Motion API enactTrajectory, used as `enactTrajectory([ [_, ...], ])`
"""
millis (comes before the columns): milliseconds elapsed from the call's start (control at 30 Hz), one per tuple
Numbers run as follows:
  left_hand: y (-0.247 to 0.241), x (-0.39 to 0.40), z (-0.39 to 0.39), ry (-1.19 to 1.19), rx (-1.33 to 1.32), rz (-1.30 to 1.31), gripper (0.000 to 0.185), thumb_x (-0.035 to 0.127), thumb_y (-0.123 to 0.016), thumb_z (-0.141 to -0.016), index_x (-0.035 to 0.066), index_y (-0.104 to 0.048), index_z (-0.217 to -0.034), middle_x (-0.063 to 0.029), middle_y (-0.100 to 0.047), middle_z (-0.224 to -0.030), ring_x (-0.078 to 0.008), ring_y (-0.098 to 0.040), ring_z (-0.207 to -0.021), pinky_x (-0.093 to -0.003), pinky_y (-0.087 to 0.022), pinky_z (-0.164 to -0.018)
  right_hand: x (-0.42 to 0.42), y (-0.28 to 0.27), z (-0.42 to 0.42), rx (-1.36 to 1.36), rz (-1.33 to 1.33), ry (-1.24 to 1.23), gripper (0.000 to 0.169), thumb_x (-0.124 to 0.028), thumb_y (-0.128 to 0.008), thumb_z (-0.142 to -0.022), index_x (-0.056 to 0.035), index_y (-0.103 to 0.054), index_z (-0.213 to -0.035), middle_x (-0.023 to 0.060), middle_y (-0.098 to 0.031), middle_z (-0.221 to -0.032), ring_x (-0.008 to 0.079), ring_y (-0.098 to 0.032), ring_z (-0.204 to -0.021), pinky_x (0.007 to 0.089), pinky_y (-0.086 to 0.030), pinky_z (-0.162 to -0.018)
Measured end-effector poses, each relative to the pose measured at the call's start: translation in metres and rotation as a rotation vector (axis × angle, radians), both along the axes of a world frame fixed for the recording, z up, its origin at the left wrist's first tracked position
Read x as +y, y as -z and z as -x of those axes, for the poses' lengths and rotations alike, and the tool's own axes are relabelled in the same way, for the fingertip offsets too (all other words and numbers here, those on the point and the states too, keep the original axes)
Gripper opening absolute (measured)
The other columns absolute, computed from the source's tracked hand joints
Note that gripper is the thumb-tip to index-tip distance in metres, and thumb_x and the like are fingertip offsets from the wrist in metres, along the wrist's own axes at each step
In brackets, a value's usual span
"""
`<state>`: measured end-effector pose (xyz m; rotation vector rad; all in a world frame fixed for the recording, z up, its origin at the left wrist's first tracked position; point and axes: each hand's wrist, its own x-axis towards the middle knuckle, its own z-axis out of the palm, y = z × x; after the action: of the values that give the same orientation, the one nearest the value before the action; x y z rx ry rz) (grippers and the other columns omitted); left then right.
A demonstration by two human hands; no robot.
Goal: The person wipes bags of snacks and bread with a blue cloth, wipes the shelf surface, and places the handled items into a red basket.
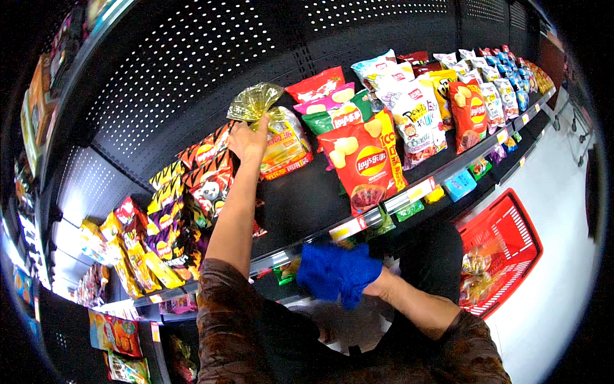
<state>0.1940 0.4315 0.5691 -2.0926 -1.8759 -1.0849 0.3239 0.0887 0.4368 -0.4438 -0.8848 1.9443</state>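
Observation:
My left hand reaches to the rear of a black shelf and grips the gathered neck of a clear, yellowish plastic bag. Packaged snacks with red and yellow print show through its film. In front of the shelf edge, my right hand holds a crumpled blue cloth, which hides most of its fingers. Left of the bag stand black-and-orange Lay's chip bags. To its right, a large red Lay's bag leans at the front, before a green one.
A perforated black back panel rises behind the shelf. Price tags line its front rail. White snack bags and more packets run right. Below right, a red shopping basket holding packets sits on the pale floor. Small packets fill a lower shelf.

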Motion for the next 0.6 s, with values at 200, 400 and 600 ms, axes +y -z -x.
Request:
enactTrajectory([
  [200,-0.016,0.014,-0.034,-0.076,-0.069,0.164,0.078,0.065,-0.076,-0.071,-0.004,-0.071,-0.106,-0.0222,-0.066,-0.119,-0.0381,-0.058,-0.118,-0.0480,-0.043,-0.101,0.004,-0.023,0.005,-0.056,0.241,-0.084,0.050,-0.050,-0.053,-0.101,-0.0113,-0.062,-0.132,0.0095,-0.068,-0.123,0.0180,-0.068,-0.103,0.0334,-0.055,-0.088],
  [400,0.003,0.011,-0.016,0.145,-0.215,-0.154,0.040,0.034,-0.070,-0.087,-0.003,-0.067,-0.100,-0.0220,-0.071,-0.089,-0.0361,-0.070,-0.082,-0.0444,-0.054,-0.079,0.002,-0.053,-0.007,-0.167,0.121,0.011,0.042,-0.042,-0.058,-0.100,-0.0069,-0.069,-0.120,0.0108,-0.073,-0.107,0.0176,-0.070,-0.087,0.0302,-0.057,-0.078],
  [600,-0.006,-0.041,0.004,0.404,-0.421,-0.226,0.023,0.019,-0.065,-0.094,-0.003,-0.062,-0.098,-0.0165,-0.071,-0.086,-0.0239,-0.069,-0.076,-0.0373,-0.051,-0.070,0.008,-0.006,-0.012,-0.164,-0.093,0.022,0.042,-0.025,-0.051,-0.104,-0.0067,-0.052,-0.142,0.0092,-0.062,-0.133,0.0167,-0.062,-0.116,0.0327,-0.050,-0.099],
])
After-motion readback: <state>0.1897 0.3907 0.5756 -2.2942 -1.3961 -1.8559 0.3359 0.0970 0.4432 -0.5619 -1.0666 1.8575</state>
